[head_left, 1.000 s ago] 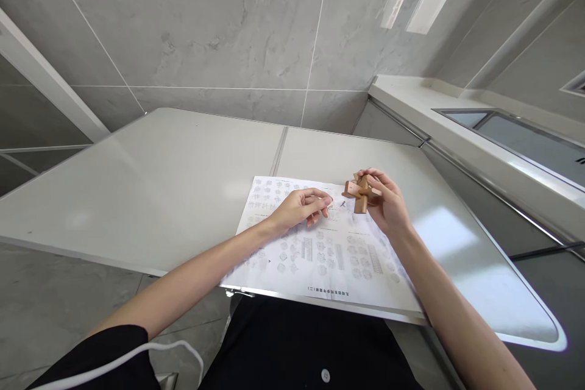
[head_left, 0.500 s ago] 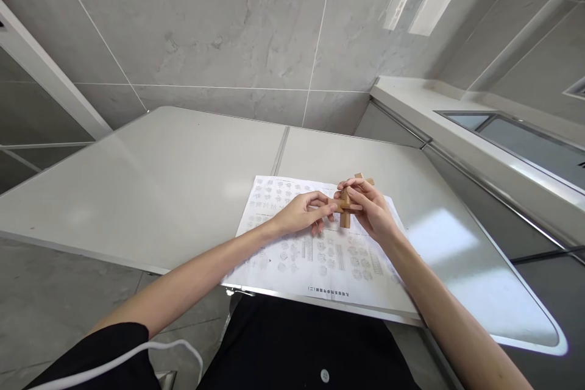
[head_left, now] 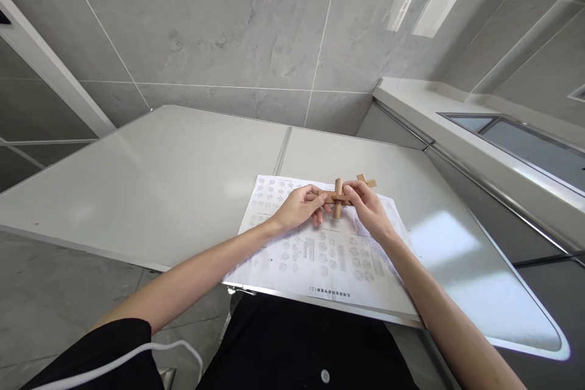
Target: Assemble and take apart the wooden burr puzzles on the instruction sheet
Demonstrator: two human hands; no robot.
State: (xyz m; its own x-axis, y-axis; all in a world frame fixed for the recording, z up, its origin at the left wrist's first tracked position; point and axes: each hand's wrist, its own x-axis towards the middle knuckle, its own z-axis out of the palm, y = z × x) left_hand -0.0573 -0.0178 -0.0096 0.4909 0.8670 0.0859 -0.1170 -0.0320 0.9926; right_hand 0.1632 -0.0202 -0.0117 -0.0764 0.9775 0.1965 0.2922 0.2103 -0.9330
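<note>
A small wooden burr puzzle (head_left: pixel 339 196) of crossed light-brown bars is held between both hands above a printed sheet of diagrams (head_left: pixel 320 250). My left hand (head_left: pixel 299 208) pinches the left end of its horizontal bar with closed fingers. My right hand (head_left: pixel 368 207) grips the puzzle from the right, fingers wrapped over the bars. One more wooden bar end (head_left: pixel 367 181) pokes out behind my right hand's fingers.
The sheet lies on a pale grey table (head_left: pixel 159 183) with a seam down its middle. A grey tiled wall rises behind it. To the right runs a white ledge (head_left: pixel 457 128) with a dark glass panel. My dark clothing and a white cable (head_left: pixel 137 356) fill the bottom.
My right hand carried the puzzle leftward and lower. My left hand rose from the sheet and took hold of the puzzle's left bar. The puzzle's bars now look more spread out.
</note>
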